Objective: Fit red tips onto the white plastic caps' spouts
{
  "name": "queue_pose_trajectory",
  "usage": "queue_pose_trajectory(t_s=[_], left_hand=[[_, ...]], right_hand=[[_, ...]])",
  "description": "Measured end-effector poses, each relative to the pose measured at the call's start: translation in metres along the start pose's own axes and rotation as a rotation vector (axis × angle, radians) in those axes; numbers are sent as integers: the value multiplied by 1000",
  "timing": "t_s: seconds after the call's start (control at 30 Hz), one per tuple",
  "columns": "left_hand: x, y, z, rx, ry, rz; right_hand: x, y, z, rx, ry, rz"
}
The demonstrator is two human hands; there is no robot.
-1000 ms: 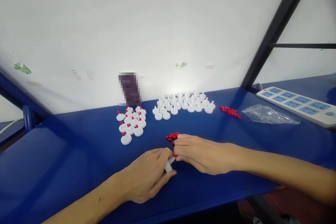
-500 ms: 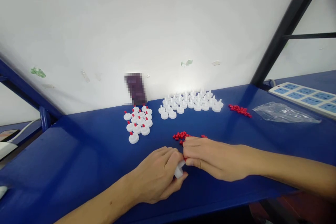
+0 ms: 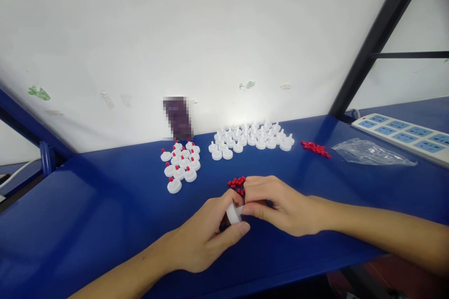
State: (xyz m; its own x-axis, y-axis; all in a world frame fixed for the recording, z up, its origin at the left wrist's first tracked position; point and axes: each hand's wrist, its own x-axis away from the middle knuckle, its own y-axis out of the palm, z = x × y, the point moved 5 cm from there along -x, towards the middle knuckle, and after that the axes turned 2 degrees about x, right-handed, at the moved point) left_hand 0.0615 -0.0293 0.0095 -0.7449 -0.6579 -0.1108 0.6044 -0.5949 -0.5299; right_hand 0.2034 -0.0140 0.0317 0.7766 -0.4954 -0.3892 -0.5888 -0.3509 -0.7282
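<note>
My left hand (image 3: 213, 231) is wrapped round a white nozzle cap (image 3: 232, 214), its spout turned toward the right. At the spout's tip, my right hand (image 3: 277, 203) is closed in a pinch; its fingertips cover what they grip, though a bit of red showed there a moment earlier. Loose small red caps (image 3: 236, 182) lie just beyond the right fingers, partly hidden by them. To the left stands a group of white nozzle caps with red tips (image 3: 183, 161). Farther back, a larger group of white nozzle caps without red tips (image 3: 250, 138) stands upright.
A second pile of red caps (image 3: 315, 148) lies at the right, beside a clear plastic bag (image 3: 372, 152). Behind the bag is a white power strip (image 3: 403, 133). The blue table (image 3: 115, 205) meets a white wall; a blurred dark rectangle (image 3: 179, 119) is against it.
My left hand has turned and its grip has loosened, so more of the white nozzle cap shows. The right fingers stay at the spout tip. The view has shifted slightly.
</note>
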Motion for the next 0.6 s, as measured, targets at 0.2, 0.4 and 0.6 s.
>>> queue_pose_trajectory(t_s=[0.2, 0.4, 0.6], left_hand=[[-4, 4, 4, 443, -112, -86], [-2, 26, 5, 1012, -188, -530], [-3, 14, -4, 774, -268, -273]], right_hand=[[1, -3, -9, -6, -102, 100], [11, 1, -32, 289, -456, 235], [6, 0, -27, 568, -512, 177]])
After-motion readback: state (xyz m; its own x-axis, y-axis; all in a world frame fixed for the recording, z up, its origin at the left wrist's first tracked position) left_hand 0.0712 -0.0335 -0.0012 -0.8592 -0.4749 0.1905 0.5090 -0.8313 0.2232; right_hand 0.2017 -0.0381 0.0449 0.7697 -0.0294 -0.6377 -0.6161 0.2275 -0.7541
